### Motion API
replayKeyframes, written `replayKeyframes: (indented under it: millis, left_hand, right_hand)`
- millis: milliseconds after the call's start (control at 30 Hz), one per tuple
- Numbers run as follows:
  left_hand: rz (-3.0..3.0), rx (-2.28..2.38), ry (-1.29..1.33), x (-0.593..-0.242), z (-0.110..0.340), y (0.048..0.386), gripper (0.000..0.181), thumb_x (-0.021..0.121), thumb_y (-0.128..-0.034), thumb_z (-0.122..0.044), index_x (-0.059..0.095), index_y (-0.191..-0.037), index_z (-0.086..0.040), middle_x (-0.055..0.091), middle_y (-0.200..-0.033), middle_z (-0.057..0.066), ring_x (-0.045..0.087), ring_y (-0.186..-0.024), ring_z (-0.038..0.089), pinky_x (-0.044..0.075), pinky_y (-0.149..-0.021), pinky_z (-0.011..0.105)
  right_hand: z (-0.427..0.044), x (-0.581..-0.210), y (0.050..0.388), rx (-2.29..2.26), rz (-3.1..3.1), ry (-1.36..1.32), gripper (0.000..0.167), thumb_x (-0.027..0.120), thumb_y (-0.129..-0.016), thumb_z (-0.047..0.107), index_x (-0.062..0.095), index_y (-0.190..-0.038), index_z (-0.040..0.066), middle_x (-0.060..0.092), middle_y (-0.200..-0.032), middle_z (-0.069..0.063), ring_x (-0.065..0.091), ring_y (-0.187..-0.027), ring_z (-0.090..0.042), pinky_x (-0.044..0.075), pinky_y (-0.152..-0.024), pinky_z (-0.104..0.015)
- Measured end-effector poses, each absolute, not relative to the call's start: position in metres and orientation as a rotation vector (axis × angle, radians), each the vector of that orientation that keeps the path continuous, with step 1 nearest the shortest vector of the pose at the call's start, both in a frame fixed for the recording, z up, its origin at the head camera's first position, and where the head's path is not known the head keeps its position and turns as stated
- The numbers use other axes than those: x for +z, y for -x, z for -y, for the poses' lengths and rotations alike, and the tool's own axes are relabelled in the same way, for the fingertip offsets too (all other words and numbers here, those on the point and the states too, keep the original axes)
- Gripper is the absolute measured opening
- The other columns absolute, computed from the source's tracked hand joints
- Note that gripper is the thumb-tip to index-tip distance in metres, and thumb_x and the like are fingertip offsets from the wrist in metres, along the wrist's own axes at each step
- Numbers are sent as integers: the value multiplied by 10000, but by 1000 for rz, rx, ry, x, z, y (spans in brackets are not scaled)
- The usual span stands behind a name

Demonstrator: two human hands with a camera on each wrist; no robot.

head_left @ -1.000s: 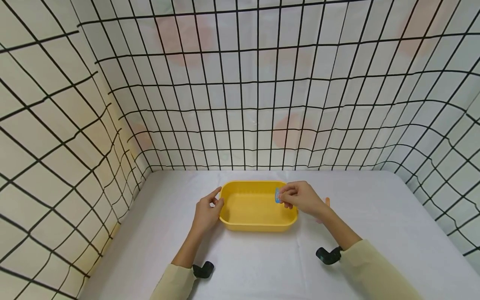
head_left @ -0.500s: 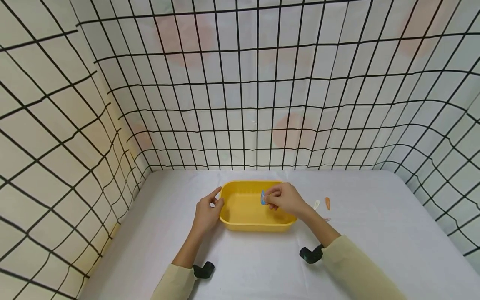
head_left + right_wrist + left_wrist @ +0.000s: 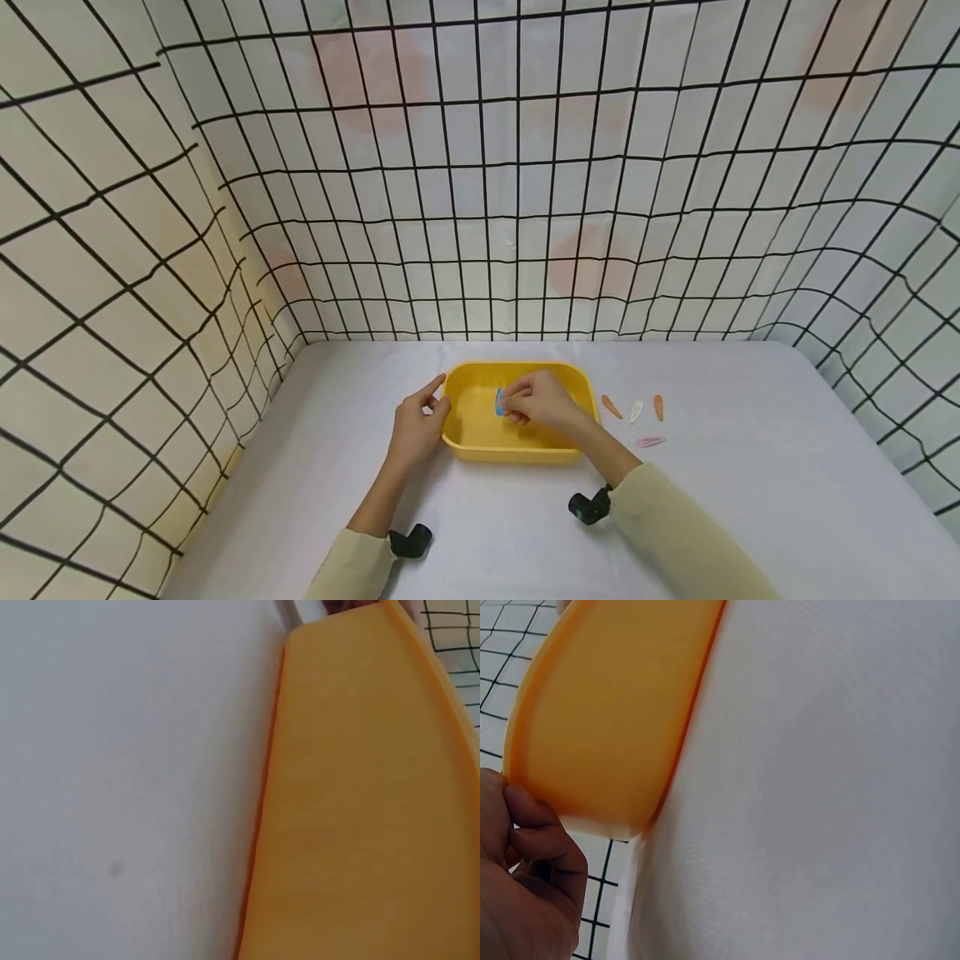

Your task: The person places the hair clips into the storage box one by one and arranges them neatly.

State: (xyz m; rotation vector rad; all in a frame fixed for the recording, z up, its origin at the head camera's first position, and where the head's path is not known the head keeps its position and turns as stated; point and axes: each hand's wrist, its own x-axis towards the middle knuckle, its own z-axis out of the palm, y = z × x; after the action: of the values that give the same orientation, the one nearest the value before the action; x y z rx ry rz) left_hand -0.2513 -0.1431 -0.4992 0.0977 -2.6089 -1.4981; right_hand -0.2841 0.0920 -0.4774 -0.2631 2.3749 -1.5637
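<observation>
A yellow tray (image 3: 517, 456) stands on the white table. At its left end the left hand (image 3: 417, 427) holds the rim between thumb and fingers; in the left wrist view that hand (image 3: 532, 877) grips the tray's edge (image 3: 600, 735). Over the inside of the tray, left of its middle, the right hand (image 3: 546, 402) pinches a small blue clip (image 3: 499, 402). The right wrist view shows the tray's outer side (image 3: 360, 787), but neither the right hand nor the clip.
Right of the tray lie two orange clips (image 3: 612, 407) (image 3: 658, 407), a white clip (image 3: 636, 412) and a pink clip (image 3: 651, 442). Black wire grids (image 3: 516, 217) over pale cloth stand behind the table and at its sides.
The right hand has moved left across the tray with the blue clip, uncovering the clips on the table at the right. The left hand stays on the rim.
</observation>
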Motion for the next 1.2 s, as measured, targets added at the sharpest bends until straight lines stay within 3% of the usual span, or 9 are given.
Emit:
replayKeyframes:
  millis: [567,1200]
  left_hand:
    - [2558,-1499,-26,-500,145,252,473,634,-964,-203,628,-1435,-160,568,-785,23,424,-497,97,372,-441,189]
    - [2542,-1507,1,-503,145,251,473,624,-963,-192,628,-1434,-150,556,-772,18,379,-475,66,342,-432,173]
  right_hand:
    - [-43,-485,289,-1455,-2399,271,102,708,-894,61,756,-837,-9,693,-645,-59,642,-527,-147,573,-539,-246]
    - [-24,-486,287,-1387,-2380,164,92,706,-891,32,724,-829,-33,677,-631,-85,646,-510,-144,580,-525,-250]
